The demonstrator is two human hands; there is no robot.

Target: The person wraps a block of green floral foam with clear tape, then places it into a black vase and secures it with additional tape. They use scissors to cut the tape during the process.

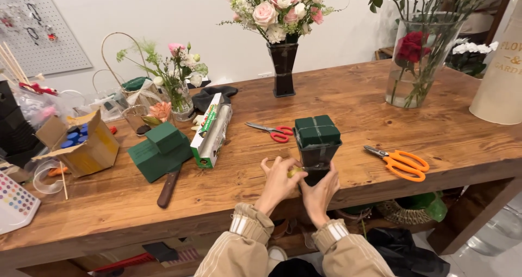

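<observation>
We see a long white carton with a green and red label lying on the bench, its long axis running away from us, left of centre. Further left, an open cardboard box with a yellow side sits tilted, and a tall cream container with gold lettering stands at the far right. Near the front edge a dark square vase stands upright, long axis vertical, a green foam block seated in its mouth. Our left hand curls around a small yellowish object against the vase's base; our right hand cups that base from below, fingers loosely closed. Red scissors lie behind, orange scissors to the right, with bare wood between.
</observation>
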